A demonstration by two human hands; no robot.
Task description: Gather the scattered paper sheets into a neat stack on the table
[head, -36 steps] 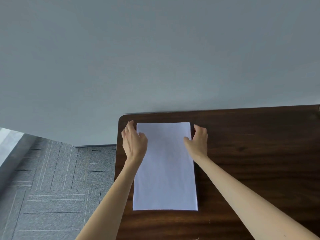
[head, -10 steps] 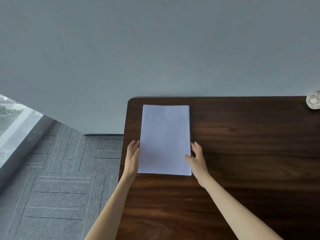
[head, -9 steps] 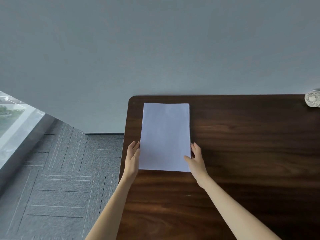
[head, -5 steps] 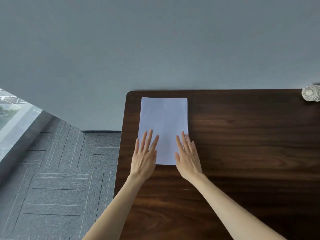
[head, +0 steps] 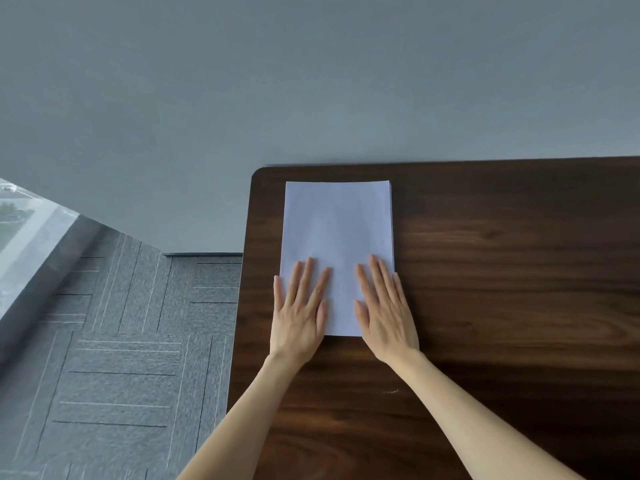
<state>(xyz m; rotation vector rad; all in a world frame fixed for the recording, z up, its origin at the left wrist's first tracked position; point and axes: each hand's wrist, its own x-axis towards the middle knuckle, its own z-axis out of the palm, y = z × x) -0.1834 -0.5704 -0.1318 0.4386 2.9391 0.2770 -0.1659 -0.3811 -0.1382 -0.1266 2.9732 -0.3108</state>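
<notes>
My left hand (head: 300,313) and right hand (head: 385,311) press flat, fingers straight and spread, on the squared white paper stack (head: 337,233) at the dark wooden tabletop (head: 502,271) corner; gathering looks practically finished.

Under the left hand (head: 299,308) and right hand (head: 386,308), the paper stack (head: 337,223) was seen as smooth, matt paper. Right of the grip, the table (head: 502,271) was shown as dark, faintly glossy wood (grain visible); left of it, the floor (head: 138,358) as rough grey carpet.
</notes>
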